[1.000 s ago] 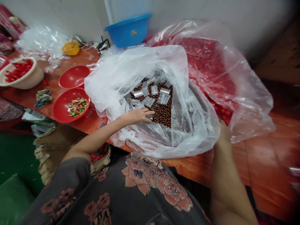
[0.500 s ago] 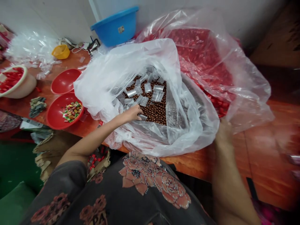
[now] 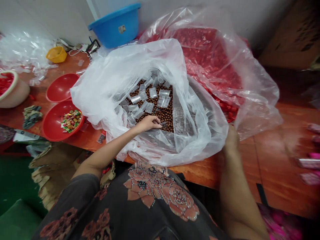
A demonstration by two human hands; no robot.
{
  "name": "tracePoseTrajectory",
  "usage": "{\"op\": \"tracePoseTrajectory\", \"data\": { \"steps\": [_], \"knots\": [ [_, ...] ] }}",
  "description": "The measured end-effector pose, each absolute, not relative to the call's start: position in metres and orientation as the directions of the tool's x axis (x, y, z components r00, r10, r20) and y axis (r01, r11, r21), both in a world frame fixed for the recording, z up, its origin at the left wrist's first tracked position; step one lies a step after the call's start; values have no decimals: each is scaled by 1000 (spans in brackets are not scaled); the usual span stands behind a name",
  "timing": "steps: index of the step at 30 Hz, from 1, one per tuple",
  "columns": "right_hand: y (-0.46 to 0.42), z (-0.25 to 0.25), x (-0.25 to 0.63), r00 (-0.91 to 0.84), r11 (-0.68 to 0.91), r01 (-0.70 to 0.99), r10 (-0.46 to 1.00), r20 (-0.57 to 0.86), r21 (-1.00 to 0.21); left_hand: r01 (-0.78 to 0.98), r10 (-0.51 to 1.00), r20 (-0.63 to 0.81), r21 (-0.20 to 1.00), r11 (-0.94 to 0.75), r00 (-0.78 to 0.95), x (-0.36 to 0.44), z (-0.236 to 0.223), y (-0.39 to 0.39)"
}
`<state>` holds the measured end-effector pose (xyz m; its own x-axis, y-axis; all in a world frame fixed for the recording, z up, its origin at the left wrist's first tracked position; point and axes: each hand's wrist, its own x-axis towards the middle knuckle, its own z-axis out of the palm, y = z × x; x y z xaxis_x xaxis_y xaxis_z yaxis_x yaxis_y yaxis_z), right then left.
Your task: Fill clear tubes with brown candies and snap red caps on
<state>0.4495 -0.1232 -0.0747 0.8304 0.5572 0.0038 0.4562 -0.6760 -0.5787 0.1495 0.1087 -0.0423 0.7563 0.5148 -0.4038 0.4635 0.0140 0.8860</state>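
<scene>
My left hand point(image 3: 150, 123) reaches into a large clear plastic bag point(image 3: 110, 73) that lies wide open on the table. Its fingers pinch a small clear plastic tube point(image 3: 163, 124) just above a bed of small brown balls point(image 3: 167, 116). More small clear tubes point(image 3: 153, 92) lie scattered on the balls, toward the back and left of the bag. At the bag's right edge is my right hand point(image 3: 231, 135); its fingers are hidden behind the plastic, so their grip cannot be made out.
Behind stands a clear bag of red wrapped pieces point(image 3: 205, 50), with a blue basin point(image 3: 115, 28) nearby. Leftward are two red bowls point(image 3: 47, 125), one with colourful sweets, a cream tub point(image 3: 22, 88), a yellow bowl point(image 3: 56, 55) and a crumpled cloth point(image 3: 32, 116). A small packet point(image 3: 101, 138) lies near the table edge.
My left hand has moved right across the brown balls, with the small clear tube at its fingertips. My right hand stays by the bag's right edge. The view has shifted slightly right.
</scene>
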Motion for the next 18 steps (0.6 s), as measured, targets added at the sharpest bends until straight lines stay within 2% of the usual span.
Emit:
{"op": "tracePoseTrajectory", "data": {
  "steps": [4,9,13,18],
  "knots": [
    [-122,-77,450,857,-630,348,514,-36,-695,409,525,-443,893,188,727,148,-41,105],
    [-114,-82,454,906,-506,209,421,-29,-837,281,490,-534,820,499,689,146,-36,97],
    [-107,-85,464,965,-377,136,261,36,-916,186,511,-508,811,554,694,141,-24,95],
    [-110,-83,475,983,-234,172,97,153,-957,180,516,-486,827,533,706,127,1,94]
  ]
}}
